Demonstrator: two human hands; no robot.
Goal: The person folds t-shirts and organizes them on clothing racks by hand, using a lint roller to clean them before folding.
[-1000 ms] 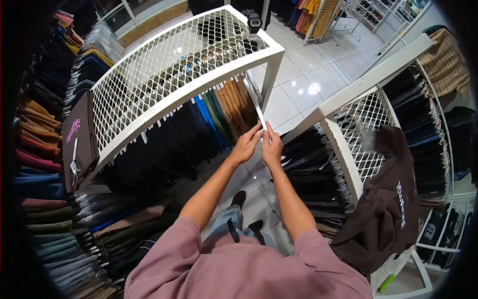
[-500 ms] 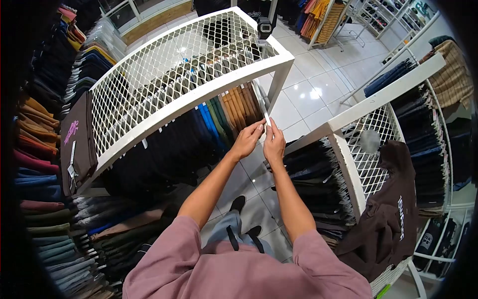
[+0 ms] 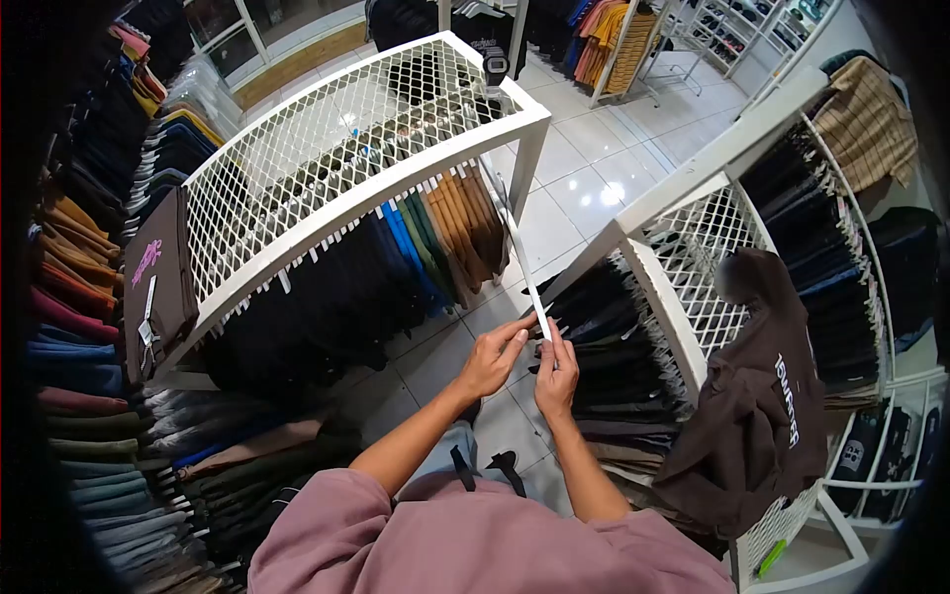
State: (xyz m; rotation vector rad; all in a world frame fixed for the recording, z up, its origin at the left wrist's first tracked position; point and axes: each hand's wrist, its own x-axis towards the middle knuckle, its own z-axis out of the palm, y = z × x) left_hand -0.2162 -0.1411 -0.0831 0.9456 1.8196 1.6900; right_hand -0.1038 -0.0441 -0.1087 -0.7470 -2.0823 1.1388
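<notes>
A long thin white strip (image 3: 519, 255) runs from under the end of the white mesh-topped rack (image 3: 336, 148) down to my hands. My left hand (image 3: 491, 358) and my right hand (image 3: 556, 373) pinch its lower end together, fingertips almost touching, above the tiled aisle floor. Brown, green and blue garments (image 3: 445, 233) hang just behind the strip. What the strip's upper end is fixed to, I cannot tell.
A second white mesh rack (image 3: 693, 247) stands to the right with a dark brown hoodie (image 3: 762, 416) draped over it and dark clothes hanging below. Folded garments fill shelves on the left (image 3: 89, 297). A black item with a tag (image 3: 153, 287) hangs on the left rack's side.
Both hands have come down and toward me along the strip, so much more of the white strip now shows above them. The view has shifted slightly.
</notes>
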